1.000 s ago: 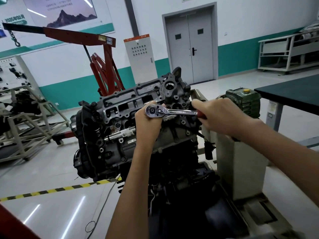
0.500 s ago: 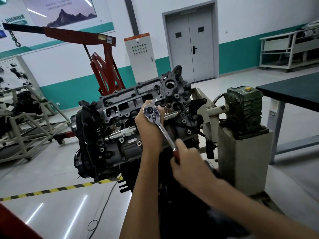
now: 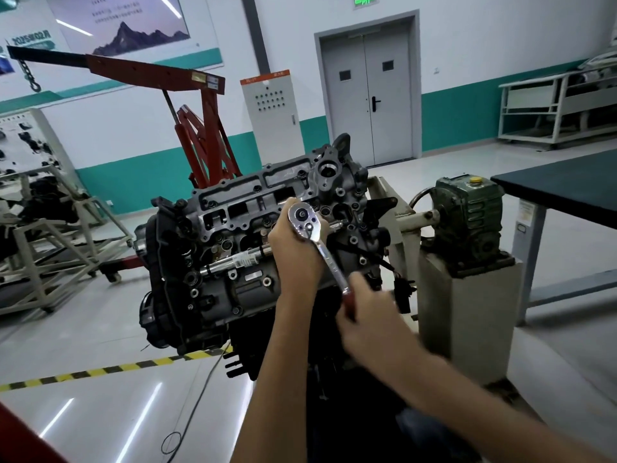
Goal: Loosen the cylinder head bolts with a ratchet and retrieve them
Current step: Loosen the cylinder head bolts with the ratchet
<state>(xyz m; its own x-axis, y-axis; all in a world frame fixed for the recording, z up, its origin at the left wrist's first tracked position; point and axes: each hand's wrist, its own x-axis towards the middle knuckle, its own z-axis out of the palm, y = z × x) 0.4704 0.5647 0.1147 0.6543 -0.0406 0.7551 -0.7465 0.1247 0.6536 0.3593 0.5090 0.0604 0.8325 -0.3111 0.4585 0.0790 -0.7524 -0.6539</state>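
L hand (image 3: pixel 295 252), R hand (image 3: pixel 370 317) on ratchet (image 3: pixel 329 262)

Automotive training workshop, red engine hoist (image 3: pixel 200 128), engine on stand (image 3: pixel 253 245), workbench (image 3: pixel 567 185)

Blurred right hand (image 3: pixel 370 315) on ratchet (image 3: pixel 324 252) handle

The ratchet (image 3: pixel 324 257) has a round chrome head and a chrome shaft ending in a red grip. Its head sits against the top face of the dark grey, tilted cylinder head (image 3: pixel 230 195), with the shaft slanting down to the right. The bolt beneath it is hidden.
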